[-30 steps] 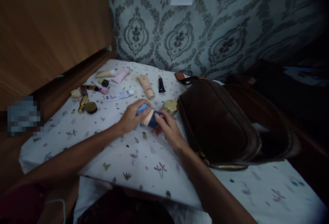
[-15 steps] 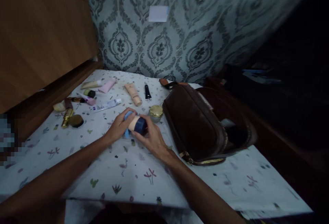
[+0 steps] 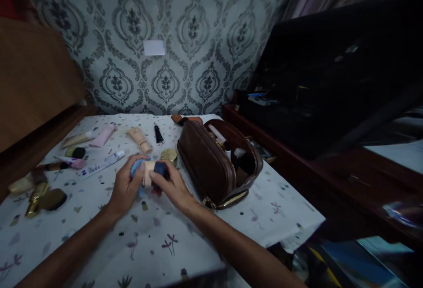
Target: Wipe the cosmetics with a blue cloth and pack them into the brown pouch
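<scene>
My right hand (image 3: 170,184) is closed around a small beige jar (image 3: 148,174) with a dark blue lid, holding it at the lid end. A light blue cloth (image 3: 135,167) is pinched in my left hand (image 3: 127,184), pressed against the other end of the jar. Both hands are just above the patterned tablecloth. Right behind them stands a gold-lidded jar (image 3: 169,155). Farther back lie a beige tube (image 3: 139,140) and a black tube (image 3: 158,134). A white tube (image 3: 102,163) rests to the left of my left hand.
An open brown toiletry bag (image 3: 206,164) with bottles inside stands to the right. Several cosmetics lie at the left, among them a pink tube (image 3: 103,135), a gold bottle (image 3: 36,200) and a round brush (image 3: 53,199). A wooden cabinet (image 3: 36,80) borders the table's left side.
The view has swung right and up, bringing the bag's contents into sight. The jar has turned more level in my hands; both hands keep their hold on the jar and cloth.
</scene>
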A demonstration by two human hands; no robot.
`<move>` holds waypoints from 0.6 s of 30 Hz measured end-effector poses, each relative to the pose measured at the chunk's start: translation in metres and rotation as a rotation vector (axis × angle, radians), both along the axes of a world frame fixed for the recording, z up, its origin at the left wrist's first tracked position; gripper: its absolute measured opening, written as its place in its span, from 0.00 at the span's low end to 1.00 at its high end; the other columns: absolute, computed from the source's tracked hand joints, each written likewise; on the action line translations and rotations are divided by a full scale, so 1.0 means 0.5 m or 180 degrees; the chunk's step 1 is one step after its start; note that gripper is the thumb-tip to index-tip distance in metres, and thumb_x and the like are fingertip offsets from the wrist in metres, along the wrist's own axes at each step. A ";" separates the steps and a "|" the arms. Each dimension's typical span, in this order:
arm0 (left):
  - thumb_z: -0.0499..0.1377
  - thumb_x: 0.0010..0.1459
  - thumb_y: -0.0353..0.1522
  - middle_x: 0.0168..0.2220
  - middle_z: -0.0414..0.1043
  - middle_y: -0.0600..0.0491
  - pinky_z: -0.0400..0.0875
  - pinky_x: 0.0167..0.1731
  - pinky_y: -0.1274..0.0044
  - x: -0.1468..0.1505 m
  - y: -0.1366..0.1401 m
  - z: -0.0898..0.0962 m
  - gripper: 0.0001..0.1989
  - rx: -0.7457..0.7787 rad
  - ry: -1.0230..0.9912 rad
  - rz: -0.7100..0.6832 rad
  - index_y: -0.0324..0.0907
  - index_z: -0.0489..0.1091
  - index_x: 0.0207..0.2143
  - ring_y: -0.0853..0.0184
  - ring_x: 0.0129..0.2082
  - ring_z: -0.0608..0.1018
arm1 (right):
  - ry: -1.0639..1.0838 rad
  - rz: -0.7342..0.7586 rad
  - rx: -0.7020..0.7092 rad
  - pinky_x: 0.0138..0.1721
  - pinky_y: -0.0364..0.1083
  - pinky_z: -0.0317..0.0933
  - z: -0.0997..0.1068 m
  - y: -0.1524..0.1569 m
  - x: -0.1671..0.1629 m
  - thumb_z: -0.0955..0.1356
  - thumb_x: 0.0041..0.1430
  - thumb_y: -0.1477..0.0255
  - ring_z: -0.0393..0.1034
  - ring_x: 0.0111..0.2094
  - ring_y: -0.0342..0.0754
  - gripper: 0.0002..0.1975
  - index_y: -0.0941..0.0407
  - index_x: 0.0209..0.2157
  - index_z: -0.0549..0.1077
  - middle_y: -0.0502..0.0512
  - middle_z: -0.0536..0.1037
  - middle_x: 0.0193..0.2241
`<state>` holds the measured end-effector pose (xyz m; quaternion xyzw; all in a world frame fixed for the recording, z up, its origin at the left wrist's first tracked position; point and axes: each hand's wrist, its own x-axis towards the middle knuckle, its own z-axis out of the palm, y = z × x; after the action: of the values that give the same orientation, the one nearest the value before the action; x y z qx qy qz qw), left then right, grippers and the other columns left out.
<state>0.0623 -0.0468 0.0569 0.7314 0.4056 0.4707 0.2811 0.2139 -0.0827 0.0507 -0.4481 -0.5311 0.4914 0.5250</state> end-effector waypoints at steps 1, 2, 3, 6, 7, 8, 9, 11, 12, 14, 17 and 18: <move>0.50 0.66 0.41 0.39 0.72 0.51 0.69 0.39 0.73 0.007 0.001 0.009 0.14 0.0257 0.0100 -0.0010 0.44 0.69 0.45 0.62 0.37 0.74 | 0.0381 0.0077 -0.0248 0.21 0.42 0.61 0.009 -0.001 0.004 0.69 0.57 0.54 0.68 0.21 0.43 0.20 0.53 0.43 0.67 0.47 0.72 0.27; 0.50 0.66 0.40 0.40 0.72 0.50 0.69 0.41 0.72 0.015 0.002 0.019 0.13 0.0550 0.0184 -0.0039 0.43 0.69 0.45 0.62 0.39 0.75 | 0.0719 0.0172 -0.0505 0.19 0.40 0.58 0.020 -0.001 0.008 0.68 0.58 0.53 0.66 0.19 0.42 0.20 0.54 0.42 0.67 0.47 0.72 0.25; 0.51 0.66 0.38 0.41 0.72 0.49 0.69 0.44 0.71 0.023 0.004 0.030 0.12 0.0856 0.0243 -0.0079 0.43 0.69 0.45 0.61 0.41 0.75 | 0.0988 0.0271 -0.0758 0.17 0.39 0.56 0.032 -0.001 0.014 0.65 0.60 0.52 0.65 0.17 0.41 0.20 0.54 0.41 0.67 0.47 0.72 0.23; 0.52 0.65 0.35 0.43 0.72 0.48 0.69 0.47 0.70 0.051 0.012 0.063 0.10 0.1653 0.0302 -0.0240 0.43 0.68 0.45 0.60 0.45 0.75 | 0.1370 0.0568 -0.1303 0.14 0.38 0.50 0.074 -0.008 0.035 0.58 0.65 0.49 0.63 0.15 0.39 0.25 0.57 0.36 0.68 0.49 0.71 0.20; 0.52 0.65 0.34 0.43 0.72 0.48 0.69 0.47 0.70 0.062 0.013 0.073 0.10 0.1828 0.0271 -0.0290 0.43 0.68 0.46 0.60 0.45 0.75 | 0.1405 0.0582 -0.1305 0.14 0.38 0.50 0.088 -0.012 0.044 0.58 0.64 0.48 0.63 0.15 0.39 0.26 0.57 0.35 0.68 0.49 0.72 0.20; 0.52 0.65 0.34 0.43 0.72 0.48 0.70 0.47 0.70 0.073 0.014 0.082 0.10 0.1941 0.0213 -0.0323 0.43 0.68 0.46 0.60 0.46 0.75 | 0.1412 0.0512 -0.1181 0.14 0.37 0.51 0.100 -0.018 0.052 0.59 0.63 0.47 0.64 0.15 0.39 0.26 0.57 0.35 0.68 0.49 0.72 0.20; 0.52 0.65 0.34 0.44 0.72 0.48 0.70 0.47 0.70 0.084 0.013 0.090 0.10 0.1987 0.0130 -0.0337 0.42 0.68 0.46 0.61 0.46 0.75 | 0.1374 0.0371 -0.0946 0.14 0.38 0.51 0.110 -0.025 0.060 0.61 0.62 0.47 0.65 0.16 0.40 0.25 0.57 0.36 0.67 0.48 0.72 0.20; 0.51 0.66 0.35 0.43 0.72 0.49 0.71 0.44 0.72 0.109 0.008 0.103 0.12 0.1847 -0.0076 -0.0316 0.41 0.68 0.47 0.63 0.43 0.75 | 0.1106 -0.0006 -0.0317 0.16 0.38 0.54 0.126 -0.040 0.077 0.66 0.58 0.48 0.66 0.17 0.41 0.24 0.55 0.39 0.65 0.46 0.71 0.21; 0.50 0.67 0.37 0.42 0.72 0.50 0.71 0.42 0.73 0.122 0.004 0.108 0.12 0.1688 -0.0187 -0.0295 0.41 0.68 0.47 0.64 0.40 0.75 | 0.0860 -0.0196 -0.0012 0.17 0.39 0.56 0.132 -0.048 0.087 0.67 0.58 0.49 0.66 0.18 0.41 0.23 0.54 0.40 0.65 0.45 0.71 0.22; 0.49 0.68 0.40 0.40 0.73 0.51 0.71 0.36 0.76 0.150 -0.002 0.118 0.15 0.1348 -0.0419 -0.0282 0.41 0.69 0.46 0.67 0.34 0.74 | 0.0254 -0.0521 0.0466 0.20 0.40 0.60 0.142 -0.064 0.108 0.68 0.58 0.53 0.67 0.21 0.41 0.21 0.54 0.42 0.65 0.45 0.71 0.24; 0.43 0.70 0.44 0.40 0.73 0.51 0.69 0.31 0.78 0.193 -0.004 0.135 0.22 0.0970 -0.0786 -0.0242 0.41 0.71 0.42 0.68 0.31 0.73 | -0.0377 -0.0878 0.0947 0.27 0.43 0.64 0.161 -0.083 0.146 0.71 0.57 0.58 0.69 0.27 0.43 0.21 0.52 0.48 0.66 0.49 0.74 0.32; 0.42 0.70 0.44 0.39 0.74 0.51 0.70 0.31 0.78 0.206 -0.002 0.140 0.23 0.0866 -0.0844 -0.0246 0.41 0.71 0.41 0.68 0.32 0.73 | -0.0395 -0.0977 0.1047 0.28 0.43 0.65 0.168 -0.087 0.160 0.72 0.56 0.59 0.69 0.29 0.43 0.23 0.51 0.49 0.66 0.50 0.74 0.35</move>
<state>0.1655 -0.0479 0.1267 0.7092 0.2693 0.6023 0.2484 0.2937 -0.1262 0.1348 -0.4614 -0.5609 0.2842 0.6259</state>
